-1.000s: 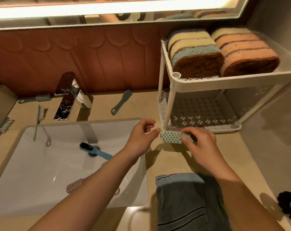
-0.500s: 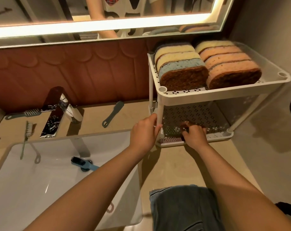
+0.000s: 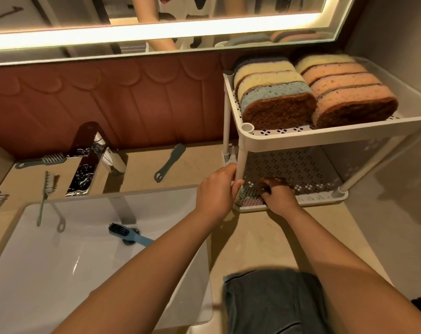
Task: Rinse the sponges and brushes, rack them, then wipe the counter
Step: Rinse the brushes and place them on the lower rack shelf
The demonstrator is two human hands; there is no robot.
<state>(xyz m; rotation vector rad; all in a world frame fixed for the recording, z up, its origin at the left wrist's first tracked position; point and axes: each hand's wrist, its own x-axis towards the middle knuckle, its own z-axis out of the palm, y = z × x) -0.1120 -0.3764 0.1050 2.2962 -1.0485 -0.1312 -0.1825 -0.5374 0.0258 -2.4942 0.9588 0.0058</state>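
Note:
A white two-tier rack (image 3: pixel 284 143) stands on the counter at the right. Several sponges (image 3: pixel 277 97) stand on edge on its top shelf. My left hand (image 3: pixel 216 191) grips the rack's front left post. My right hand (image 3: pixel 278 195) reaches onto the lower shelf, fingers curled over a mint-green scrub brush (image 3: pixel 249 195) lying at the shelf's front left corner. A blue brush (image 3: pixel 130 233) lies in the white sink (image 3: pixel 48 273) over the drain.
A chrome faucet (image 3: pixel 91 157) stands behind the sink. Grey brushes lie on the counter to its left (image 3: pixel 42 160) and over the sink rim (image 3: pixel 45 194). A grey scraper (image 3: pixel 169 162) rests by the wall. A dark folded towel (image 3: pixel 274 302) lies on the front counter.
My right hand carried the mint-green brush from the counter onto the rack's lower shelf. My left hand moved up and took hold of the rack post. The view tilted upward.

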